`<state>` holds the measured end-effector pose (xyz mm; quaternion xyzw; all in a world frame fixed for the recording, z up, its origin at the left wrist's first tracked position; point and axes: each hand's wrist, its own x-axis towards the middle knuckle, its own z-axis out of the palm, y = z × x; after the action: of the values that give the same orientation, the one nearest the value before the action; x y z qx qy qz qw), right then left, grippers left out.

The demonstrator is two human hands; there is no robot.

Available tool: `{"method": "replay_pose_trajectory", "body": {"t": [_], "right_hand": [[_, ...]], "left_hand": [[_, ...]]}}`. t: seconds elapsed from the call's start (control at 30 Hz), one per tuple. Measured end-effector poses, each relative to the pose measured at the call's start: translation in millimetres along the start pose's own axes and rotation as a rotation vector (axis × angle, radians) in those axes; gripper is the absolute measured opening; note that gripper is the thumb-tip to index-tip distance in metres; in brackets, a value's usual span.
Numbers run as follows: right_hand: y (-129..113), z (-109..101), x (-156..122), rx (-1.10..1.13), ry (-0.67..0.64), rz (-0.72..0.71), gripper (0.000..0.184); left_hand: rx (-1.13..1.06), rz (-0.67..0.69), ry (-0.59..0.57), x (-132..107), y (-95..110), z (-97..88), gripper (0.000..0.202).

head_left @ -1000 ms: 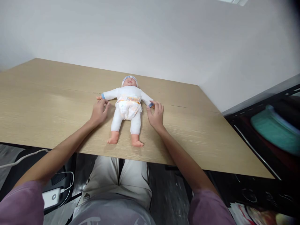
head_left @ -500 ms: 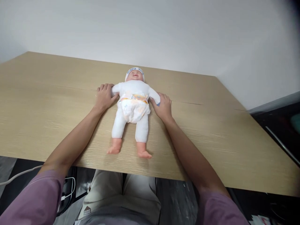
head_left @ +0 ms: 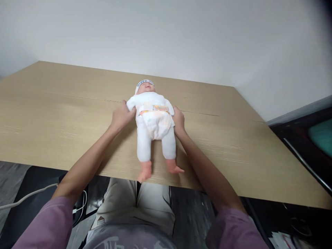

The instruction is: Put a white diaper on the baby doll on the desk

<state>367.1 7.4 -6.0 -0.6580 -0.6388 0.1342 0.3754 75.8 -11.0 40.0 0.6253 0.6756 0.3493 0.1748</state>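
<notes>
A baby doll (head_left: 149, 100) in a white suit and a lettered white headband lies face up, slightly tilted, above the wooden table, its bare feet toward me. Around its waist is a diaper (head_left: 156, 124) with an orange patterned band at the front. My left hand (head_left: 122, 114) is closed around the doll's arm at the left of the picture. On the other side, my right hand (head_left: 178, 120) grips the other arm beside the waist. Most of my fingertips are hidden behind the doll's arms.
The light wooden table (head_left: 70, 124) runs back to a pale wall (head_left: 166, 38). A black object with a glassy panel (head_left: 323, 138) stands beyond the right edge. Below the front edge are a white cable (head_left: 28, 197), a black chair seat and some papers (head_left: 282, 240).
Both hands have closed around the doll's arms. The doll has shifted right and toward me, turning a little, and its feet now reach near the table's front edge.
</notes>
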Motion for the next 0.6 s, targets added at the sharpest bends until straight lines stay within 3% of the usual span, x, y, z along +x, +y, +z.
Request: {"method": "replay_pose_trajectory", "body": {"t": [0.07,0.17,0.27,0.37,0.5,0.6], "right_hand": [[-2,-26,-18,0.078,-0.038,-0.062,0.044],[-4,-76,-58,0.213,-0.130,-0.204,0.045],[-13,-125,-112,0.227,-0.223,-0.311,0.041],[-25,-159,-177,0.198,-0.380,-0.419,0.037],[-33,-165,-262,0.125,-0.554,-0.485,0.036],[-25,-141,-307,0.052,-0.584,-0.462,0.038]], "left_hand": [[-0.001,0.059,-0.004,-44,7,-25.6,0.043],[0.009,0.166,-0.037,-131,7,-62.0,0.042],[-0.028,0.374,-0.099,-231,-8,-87.1,0.033],[0.018,0.522,-0.178,-327,-33,-101.9,0.022],[0.089,0.513,-0.288,-423,-73,-113.9,0.020],[0.136,0.371,-0.383,-459,-97,-115.8,0.026]]}}
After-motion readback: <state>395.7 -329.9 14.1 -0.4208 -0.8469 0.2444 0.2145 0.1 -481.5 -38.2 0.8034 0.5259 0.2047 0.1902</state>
